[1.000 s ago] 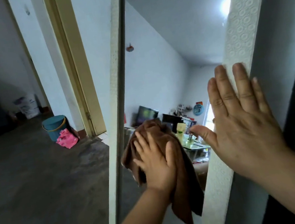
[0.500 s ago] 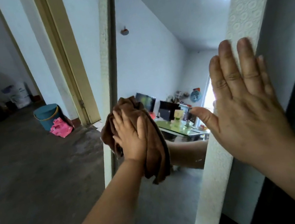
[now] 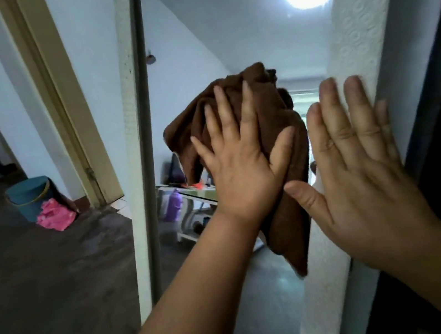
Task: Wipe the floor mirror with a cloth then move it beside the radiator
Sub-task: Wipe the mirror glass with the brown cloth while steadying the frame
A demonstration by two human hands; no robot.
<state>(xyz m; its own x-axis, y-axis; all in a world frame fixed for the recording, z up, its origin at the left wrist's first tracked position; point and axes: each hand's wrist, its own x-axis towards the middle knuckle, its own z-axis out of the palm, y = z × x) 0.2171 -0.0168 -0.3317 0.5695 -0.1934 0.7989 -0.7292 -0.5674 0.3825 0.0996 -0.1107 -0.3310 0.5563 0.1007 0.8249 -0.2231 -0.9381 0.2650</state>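
Fingers straight on both: left hand [image 3: 243, 169] presses floppy cloth [image 3: 269, 100], right hand [image 3: 359, 167] braces the frame [image 3: 352, 37] of the fragile floor mirror [image 3: 204, 23], likely the safest grab.

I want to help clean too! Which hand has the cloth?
The left hand: it presses the brown cloth against the mirror glass. The right hand has none, lying flat on the white frame.

My left grip [image 3: 240, 169] presses the brown cloth [image 3: 272, 117] against the floor mirror [image 3: 192, 40], fingers spread (the cloth's tail hangs below my wrist). My right grip [image 3: 359, 167] lies flat on its textured white frame [image 3: 359, 27].
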